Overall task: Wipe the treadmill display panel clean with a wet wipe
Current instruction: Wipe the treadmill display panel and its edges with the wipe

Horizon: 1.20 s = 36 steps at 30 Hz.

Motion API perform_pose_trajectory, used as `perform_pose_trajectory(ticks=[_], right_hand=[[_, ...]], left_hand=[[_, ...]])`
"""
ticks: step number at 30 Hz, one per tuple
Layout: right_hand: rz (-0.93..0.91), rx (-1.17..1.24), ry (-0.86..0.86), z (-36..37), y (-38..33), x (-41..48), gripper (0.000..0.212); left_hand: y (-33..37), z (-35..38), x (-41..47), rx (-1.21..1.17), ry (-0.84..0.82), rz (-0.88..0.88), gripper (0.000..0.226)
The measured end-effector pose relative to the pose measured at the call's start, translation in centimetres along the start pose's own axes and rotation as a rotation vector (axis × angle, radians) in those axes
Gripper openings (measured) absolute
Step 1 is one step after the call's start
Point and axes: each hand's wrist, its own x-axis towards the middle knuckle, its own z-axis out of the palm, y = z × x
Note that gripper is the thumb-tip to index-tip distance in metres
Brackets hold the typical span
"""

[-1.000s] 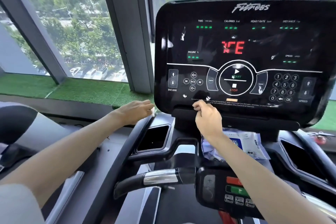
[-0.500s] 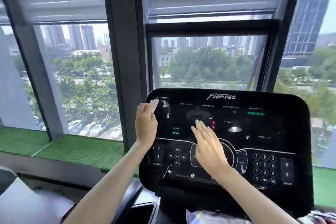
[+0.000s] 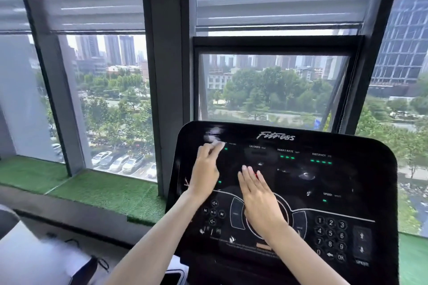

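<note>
Both hands on the panel [image 3: 352,183].
Left hand [image 3: 205,176] presses a blurred wipe [image 3: 218,143] against its top left, fingers nearly straight; right hand [image 3: 259,201] lies flat mid-panel, fingers straight, holding nothing.

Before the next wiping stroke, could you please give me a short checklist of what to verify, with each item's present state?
1. Wet wipe under the left hand fingertips: ok, a blurred pale patch shows there.
2. Left hand working on the display panel, upper left: ok.
3. Right hand clear of controls: not ok, it lies flat over the round centre control and might press it.
4. Panel clean: not ok, smudges show right of centre.
5. Wipe moist enough: cannot tell.
</note>
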Motion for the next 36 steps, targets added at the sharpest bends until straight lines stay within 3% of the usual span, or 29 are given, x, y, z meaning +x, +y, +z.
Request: perform_pose_trajectory(ticks=[1,4,5,6,8,9,10,13,14,15,17,19,20,23,24,25,28,29,30,33,34,36], right_hand=[[-0.005,-0.004,0.007,0.2,0.1,-0.1,0.082],[-0.008,0.016,0.007,0.4,0.1,-0.1,0.083],[-0.011,0.013,-0.002,0.4,0.0,-0.1,0.085],[-0.013,0.007,-0.008,0.4,-0.1,-0.1,0.086],[-0.014,0.015,0.008,0.5,0.0,-0.1,0.088],[-0.015,0.021,0.013,0.5,0.0,-0.1,0.088],[-0.015,0.021,0.011,0.6,0.0,-0.1,0.089],[-0.012,0.011,0.007,0.7,-0.1,-0.2,0.094],[-0.011,0.01,0.003,0.7,-0.2,-0.2,0.094],[-0.012,0.013,0.006,0.7,-0.2,-0.2,0.093],[-0.008,0.031,0.034,0.8,-0.2,-0.1,0.086],[-0.005,0.042,0.051,0.8,-0.2,-0.1,0.081],[-0.005,0.047,0.054,0.9,-0.2,0.0,0.081],[0.001,0.049,0.046,0.9,-0.3,0.0,0.085],[0.001,0.048,0.044,0.9,-0.4,0.1,0.086],[-0.001,0.046,0.042,1.0,-0.4,0.1,0.087],[-0.006,0.038,0.039,1.0,-0.4,0.0,0.089],[-0.005,0.042,0.035,1.0,-0.4,-0.1,0.089],[-0.002,0.042,0.026,1.0,-0.4,-0.1,0.09],[0.001,0.019,0.009,1.0,-0.5,-0.1,0.094],[0.002,0.02,0.011,1.0,-0.5,-0.2,0.094],[0.002,0.028,0.018,0.9,-0.5,-0.2,0.092]], left_hand=[[-0.6,-0.2,0.1,-0.028,-0.003,0.02,0.061],[-2.1,-0.7,1.1,-0.072,0.211,-0.406,0.053],[-1.4,-0.6,1.2,-0.058,0.227,-0.458,0.053],[-0.4,-0.4,1.0,-0.022,0.167,-0.361,0.055],[0.6,0.2,0.0,-0.001,-0.022,-0.005,0.058],[0.2,-0.1,-0.1,-0.006,-0.071,0.093,0.058],[-0.5,-0.3,0.3,-0.012,-0.057,0.067,0.058],[-2.2,-0.8,1.4,-0.047,0.246,-0.452,0.054],[-1.6,-0.5,1.3,-0.048,0.262,-0.491,0.053],[-0.5,-0.1,0.8,-0.009,0.192,-0.373,0.055],[0.7,1.3,-1.4,0.015,-0.061,0.07,0.057],[-0.1,0.8,-2.5,-0.002,-0.189,0.263,0.057],[-1.2,0.5,-2.3,-0.005,-0.147,0.201,0.058],[-3.1,-0.6,-1.4,-0.066,0.193,-0.391,0.06],[-2.7,-0.6,-1.4,-0.059,0.233,-0.466,0.059],[-2.0,-0.4,-1.8,-0.008,0.2,-0.395,0.06],[-1.4,0.2,-4.6,0.051,-0.123,0.188,0.065],[-2.2,-0.1,-4.7,0.042,-0.172,0.251,0.064],[-3.2,-0.4,-4.6,0.027,-0.137,0.187,0.063],[-3.7,-0.7,-4.3,-0.033,0.156,-0.344,0.06],[-3.0,-0.4,-4.5,-0.01,0.164,-0.352,0.061],[-2.0,0.4,-6.0,0.05,-0.005,-0.046,0.06]])
